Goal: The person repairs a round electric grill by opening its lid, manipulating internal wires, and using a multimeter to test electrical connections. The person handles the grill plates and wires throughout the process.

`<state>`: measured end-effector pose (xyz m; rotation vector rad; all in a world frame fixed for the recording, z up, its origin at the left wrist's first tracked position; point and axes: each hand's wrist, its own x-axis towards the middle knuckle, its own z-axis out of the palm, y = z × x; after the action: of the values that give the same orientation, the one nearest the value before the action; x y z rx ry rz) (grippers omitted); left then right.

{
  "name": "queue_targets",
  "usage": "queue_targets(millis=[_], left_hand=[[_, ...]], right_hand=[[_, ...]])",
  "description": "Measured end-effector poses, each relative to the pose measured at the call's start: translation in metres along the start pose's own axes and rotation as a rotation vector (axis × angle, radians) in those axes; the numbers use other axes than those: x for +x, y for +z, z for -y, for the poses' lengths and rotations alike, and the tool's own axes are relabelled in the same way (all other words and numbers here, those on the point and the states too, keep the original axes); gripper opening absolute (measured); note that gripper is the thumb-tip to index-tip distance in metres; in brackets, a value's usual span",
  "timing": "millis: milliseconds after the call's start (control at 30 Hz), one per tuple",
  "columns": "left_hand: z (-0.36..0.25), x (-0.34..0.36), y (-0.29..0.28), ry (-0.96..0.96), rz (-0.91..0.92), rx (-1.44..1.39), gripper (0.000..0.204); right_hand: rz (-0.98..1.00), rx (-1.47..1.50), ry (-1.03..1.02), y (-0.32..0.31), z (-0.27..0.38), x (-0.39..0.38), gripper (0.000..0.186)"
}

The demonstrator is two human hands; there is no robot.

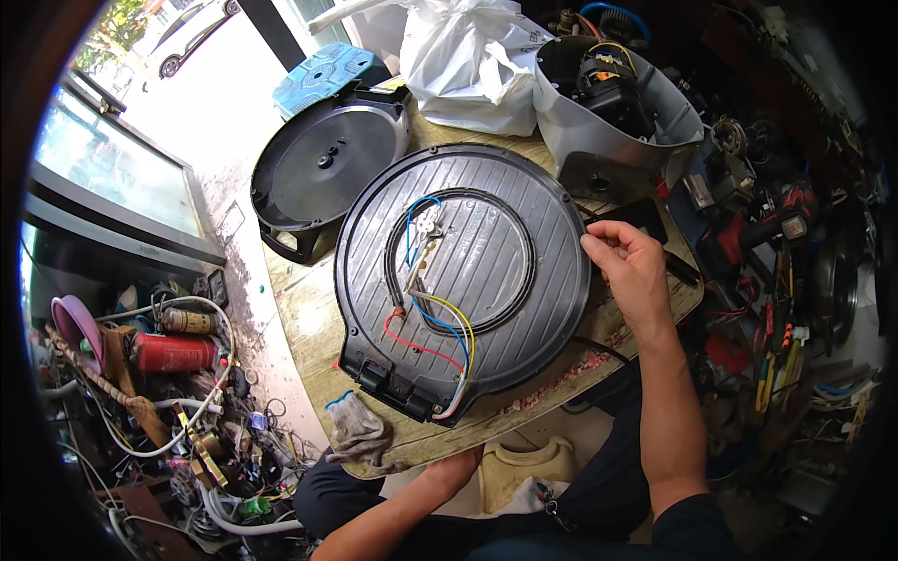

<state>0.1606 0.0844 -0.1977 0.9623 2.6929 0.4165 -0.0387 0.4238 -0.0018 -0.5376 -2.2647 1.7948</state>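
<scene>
In front of me on the worktable (299,309) lies a round black electric griddle plate (552,280), ribbed side up. A ring-shaped heating element (529,271) runs around its middle. Red, blue and yellow wires (458,313) lead from a small white part (428,222) to the hinge block (379,376). At the plate's right rim my right hand (631,271) has thumb and forefinger pinched together; I cannot make out what lies between them. My left hand (458,470) is at the table's front edge, its fingers hidden below it.
A black round cover (365,140) sits behind left, near a blue slab (327,70). A white plastic bag (468,65) and a grey housing (589,131) stand at the back. A grey glove (358,428) lies front left. Tools and a red drill (748,229) crowd the right.
</scene>
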Motion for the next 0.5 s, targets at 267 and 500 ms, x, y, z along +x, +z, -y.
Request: queue_targets(millis=[267, 500], left_hand=[[-0.0016, -0.0019, -0.0024, 0.034, 0.031, 0.032, 0.047], [-0.0011, -0.0023, -0.0007, 0.009, 0.051, -0.022, 0.048]], right_hand=[[-0.054, -0.091, -0.072, 0.0023, 0.0022, -0.0017, 0.025], [-0.070, -0.075, -0.083, 0.0012, -0.0005, -0.0007, 0.024]])
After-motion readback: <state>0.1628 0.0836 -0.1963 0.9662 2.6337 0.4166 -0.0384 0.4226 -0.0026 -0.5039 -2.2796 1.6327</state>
